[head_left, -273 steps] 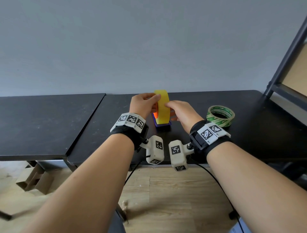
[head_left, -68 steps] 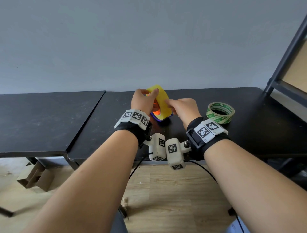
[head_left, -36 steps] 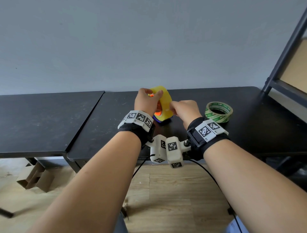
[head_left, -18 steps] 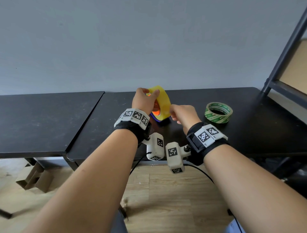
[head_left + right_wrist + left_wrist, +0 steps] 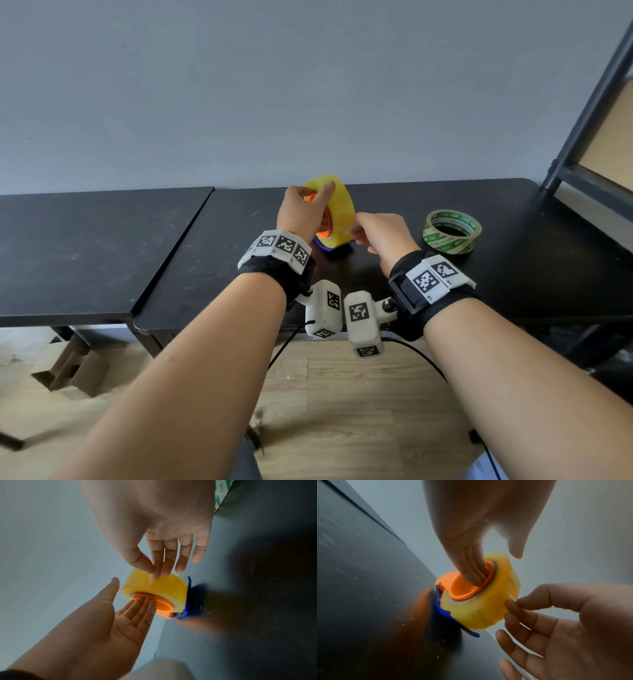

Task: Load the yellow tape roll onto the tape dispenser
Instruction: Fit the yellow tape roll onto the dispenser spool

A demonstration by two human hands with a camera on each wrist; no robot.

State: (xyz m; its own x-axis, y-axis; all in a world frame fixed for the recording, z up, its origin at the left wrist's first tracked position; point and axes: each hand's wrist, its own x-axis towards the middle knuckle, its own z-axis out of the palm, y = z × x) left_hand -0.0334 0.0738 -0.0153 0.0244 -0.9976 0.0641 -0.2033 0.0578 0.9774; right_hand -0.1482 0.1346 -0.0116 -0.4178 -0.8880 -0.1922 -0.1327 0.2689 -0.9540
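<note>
Your right hand (image 5: 380, 233) has drawn back slightly, pinching the tape end. The roll (image 5: 337, 212) stands on edge on the dispenser (image 5: 453, 607), axis sideways; your left hand (image 5: 301, 214) fingers press inside its hub.

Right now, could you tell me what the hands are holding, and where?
Left hand: fingers inside the orange hub, steadying the yellow tape roll. Right hand: pinches the tape's loose end.

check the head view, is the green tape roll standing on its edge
No, the green tape roll lies flat on the black table, its open core facing up, to the right of the right hand.
</note>
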